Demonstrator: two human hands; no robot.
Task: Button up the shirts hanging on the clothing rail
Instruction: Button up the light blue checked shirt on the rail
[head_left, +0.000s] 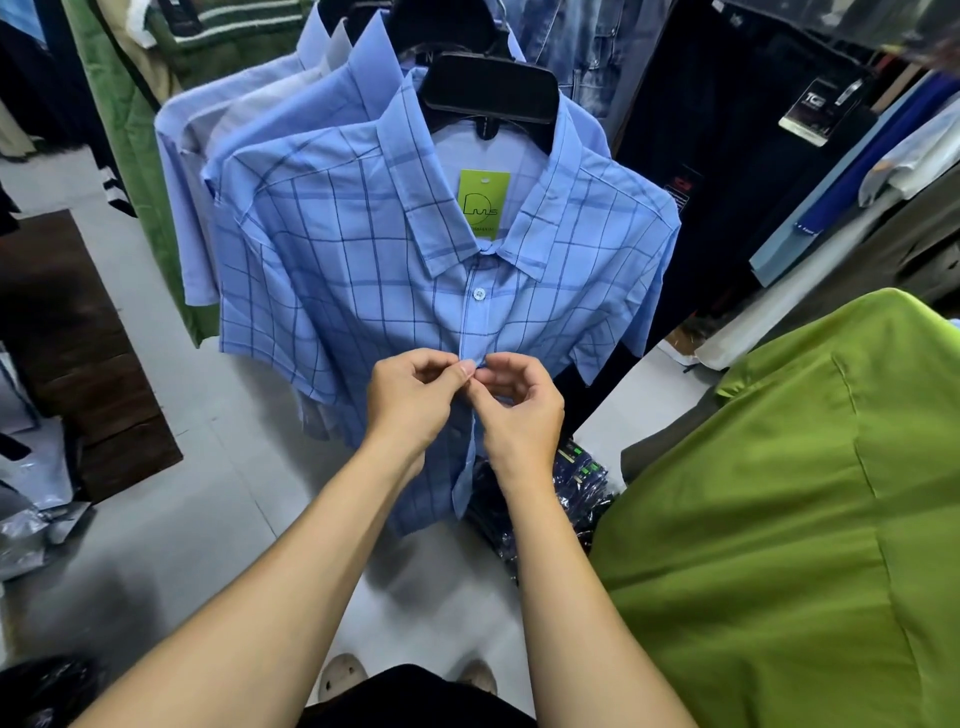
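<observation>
Light-blue checked shirt (363, 270), short-sleeved, hangs at the front of a row on one black hanger (491, 88), collar closed, one white button (478, 294) done up below it, one lime-green tag (484, 203) inside the neck, lower front hanging open. Two hands meet at the placket, mid-chest: left hand (410, 395) & right hand (519, 405) each pinch the fabric edge w/ thumb and forefinger. Three plainer pale-blue shirts (249, 104) hang just behind; a lime-green garment (779, 519) fills the right foreground.
</observation>
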